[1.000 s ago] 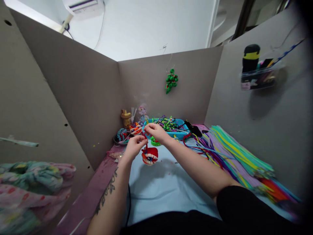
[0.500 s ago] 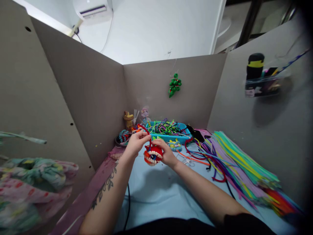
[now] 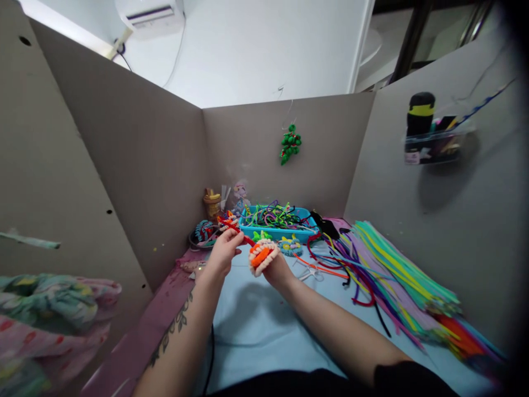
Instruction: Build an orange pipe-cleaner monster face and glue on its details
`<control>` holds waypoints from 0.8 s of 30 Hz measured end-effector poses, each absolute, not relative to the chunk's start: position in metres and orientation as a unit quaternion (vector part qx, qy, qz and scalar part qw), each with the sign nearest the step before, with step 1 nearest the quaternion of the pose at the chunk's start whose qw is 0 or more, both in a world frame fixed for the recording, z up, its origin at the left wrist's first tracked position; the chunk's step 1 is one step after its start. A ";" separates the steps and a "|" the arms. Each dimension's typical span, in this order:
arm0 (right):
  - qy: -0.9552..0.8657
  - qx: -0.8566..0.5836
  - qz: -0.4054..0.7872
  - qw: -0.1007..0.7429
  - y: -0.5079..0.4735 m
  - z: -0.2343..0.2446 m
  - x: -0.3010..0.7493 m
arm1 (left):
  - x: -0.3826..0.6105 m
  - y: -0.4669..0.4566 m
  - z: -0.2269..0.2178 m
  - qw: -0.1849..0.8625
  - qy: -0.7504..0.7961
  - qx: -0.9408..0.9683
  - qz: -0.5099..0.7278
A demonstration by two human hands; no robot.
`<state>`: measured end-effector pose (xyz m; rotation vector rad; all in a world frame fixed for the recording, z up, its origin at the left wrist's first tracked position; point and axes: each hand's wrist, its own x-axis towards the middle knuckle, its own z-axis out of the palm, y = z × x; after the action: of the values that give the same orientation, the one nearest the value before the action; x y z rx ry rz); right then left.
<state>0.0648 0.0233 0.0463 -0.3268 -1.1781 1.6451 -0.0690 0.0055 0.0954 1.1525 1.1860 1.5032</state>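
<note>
While the left hand (image 3: 223, 252) pinches a red fuzzy strip (image 3: 248, 240) between its fingers, the right hand (image 3: 279, 271) grips the orange-and-cream fuzzy piece (image 3: 261, 256), those fingers largely hidden behind it! Held up over the blue-covered counter (image 3: 256, 325), the piece meets the strip at its upper left edge. Just beyond sit a green figure (image 3: 262, 236) and a blue-and-yellow one (image 3: 291, 246), scissors (image 3: 313, 272) lying to the right, blue tray (image 3: 285, 235) behind!

Tray (image 3: 300, 235) left of pipe-cleaner bundles (image 3: 403, 273)
</note>
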 end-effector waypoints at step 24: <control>-0.322 -0.130 0.813 0.467 0.040 0.016 0.059 | -0.051 -0.009 0.105 0.152 0.502 0.637 0.565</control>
<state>0.0591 0.0401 0.0161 -0.3199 -0.7908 1.9950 -0.0508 -0.0089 0.1055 1.8287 1.4398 1.6212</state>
